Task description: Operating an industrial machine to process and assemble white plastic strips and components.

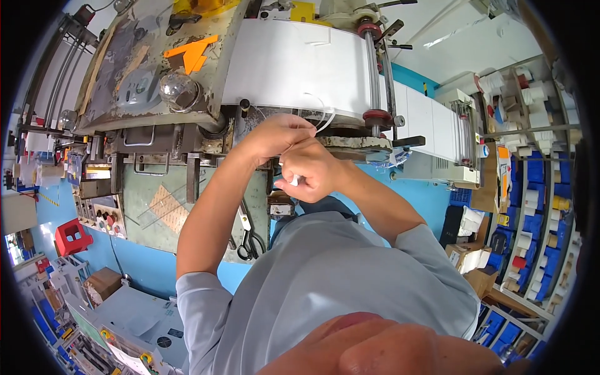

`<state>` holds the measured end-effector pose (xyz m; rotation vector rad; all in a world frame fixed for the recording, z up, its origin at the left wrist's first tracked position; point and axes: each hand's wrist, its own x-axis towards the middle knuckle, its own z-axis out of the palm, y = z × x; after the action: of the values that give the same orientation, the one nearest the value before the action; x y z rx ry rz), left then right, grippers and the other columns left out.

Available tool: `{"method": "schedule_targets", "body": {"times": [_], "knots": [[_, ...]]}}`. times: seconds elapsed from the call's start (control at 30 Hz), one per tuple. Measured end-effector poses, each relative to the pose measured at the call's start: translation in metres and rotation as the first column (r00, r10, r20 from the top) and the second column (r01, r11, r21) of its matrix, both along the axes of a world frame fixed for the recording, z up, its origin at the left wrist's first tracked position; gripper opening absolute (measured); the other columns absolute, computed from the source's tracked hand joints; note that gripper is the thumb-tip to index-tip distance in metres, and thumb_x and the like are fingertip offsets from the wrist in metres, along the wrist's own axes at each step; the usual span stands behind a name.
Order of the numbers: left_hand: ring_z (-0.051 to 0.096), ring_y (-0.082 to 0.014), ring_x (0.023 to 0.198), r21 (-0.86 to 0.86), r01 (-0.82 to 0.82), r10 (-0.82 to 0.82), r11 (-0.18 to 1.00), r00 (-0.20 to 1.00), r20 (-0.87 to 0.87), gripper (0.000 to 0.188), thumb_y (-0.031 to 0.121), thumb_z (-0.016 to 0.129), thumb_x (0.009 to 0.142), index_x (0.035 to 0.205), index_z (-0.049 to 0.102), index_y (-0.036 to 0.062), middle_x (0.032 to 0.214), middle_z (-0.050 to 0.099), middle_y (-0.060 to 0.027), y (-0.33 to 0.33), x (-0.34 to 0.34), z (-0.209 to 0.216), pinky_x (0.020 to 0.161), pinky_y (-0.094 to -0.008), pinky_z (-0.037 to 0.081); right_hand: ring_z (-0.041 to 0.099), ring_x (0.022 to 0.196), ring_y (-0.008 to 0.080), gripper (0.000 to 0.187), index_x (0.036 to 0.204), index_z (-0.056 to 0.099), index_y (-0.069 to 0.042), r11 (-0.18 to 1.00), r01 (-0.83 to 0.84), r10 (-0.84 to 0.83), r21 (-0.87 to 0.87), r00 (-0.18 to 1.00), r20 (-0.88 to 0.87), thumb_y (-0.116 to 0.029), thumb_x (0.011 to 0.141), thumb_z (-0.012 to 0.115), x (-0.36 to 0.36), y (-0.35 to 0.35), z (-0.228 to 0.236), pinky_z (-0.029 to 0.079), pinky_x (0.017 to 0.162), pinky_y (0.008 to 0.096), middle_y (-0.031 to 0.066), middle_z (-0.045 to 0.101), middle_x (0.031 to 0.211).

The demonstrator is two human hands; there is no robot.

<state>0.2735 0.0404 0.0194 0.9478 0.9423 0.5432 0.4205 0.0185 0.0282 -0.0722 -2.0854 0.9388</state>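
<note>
My left hand (275, 136) and my right hand (310, 170) meet in front of the machine's edge, the left one above and touching the right. A thin white strip (326, 119) loops up from between the left fingers, which are pinched together. The right hand is curled closed around a white strip, and a short white end shows between its fingers. Just beyond the hands lies a wide white sheet web (294, 69), stretched flat across the machine. Scissors (247, 232) with black handles lie below the left hand, on a green surface.
Red-collared roller shaft (374, 81) stands right of the web. On the left, a worn metal plate (140, 69) bears orange angular pieces (192, 54). A perforated tan board (167, 209) lies on the green surface (147, 187). Shelves with blue bins (531, 219) stand at right.
</note>
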Motion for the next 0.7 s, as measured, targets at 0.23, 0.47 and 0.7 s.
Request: {"method": "schedule_targets", "body": {"times": [0.23,0.47,0.7], "knots": [[0.058,-0.0073,0.072,0.178,-0.106,0.139,0.978,0.973,-0.184,0.025,0.018,0.064,0.090,0.102,0.064,-0.0042,0.084,0.066,-0.0037,-0.006,-0.001,0.006,0.063,-0.0232,0.048,0.057,0.064,0.0251,0.028,0.078,0.050,-0.009,0.973,0.219,-0.231,0.080,0.949,0.213,-0.004,0.068,0.075,0.018,-0.004,0.005,0.044,0.061,0.0374,0.0056,0.058,0.072],[0.065,-0.0199,0.068,0.422,-0.151,0.318,0.894,0.878,-0.358,0.024,0.017,0.056,0.085,0.096,0.069,-0.0002,0.077,0.068,-0.0112,-0.014,0.009,0.009,0.068,-0.0326,0.050,0.059,0.093,0.0281,0.027,0.093,0.051,-0.007,0.957,0.266,-0.236,-0.119,0.947,0.218,-0.001,0.075,0.070,0.046,-0.016,-0.008,0.044,0.089,0.0396,0.0120,0.062,0.102],[0.061,-0.0117,0.064,0.550,-0.186,0.460,0.815,0.783,-0.418,0.025,0.021,0.058,0.089,0.098,0.068,-0.0012,0.070,0.065,-0.0084,-0.019,0.014,0.016,0.059,-0.0283,0.047,0.057,0.101,0.0199,0.024,0.101,0.054,-0.005,0.795,0.217,-0.287,-0.566,0.957,-0.037,0.007,0.082,0.060,0.046,-0.022,-0.030,0.046,0.084,0.0330,0.0144,0.054,0.121]]}}
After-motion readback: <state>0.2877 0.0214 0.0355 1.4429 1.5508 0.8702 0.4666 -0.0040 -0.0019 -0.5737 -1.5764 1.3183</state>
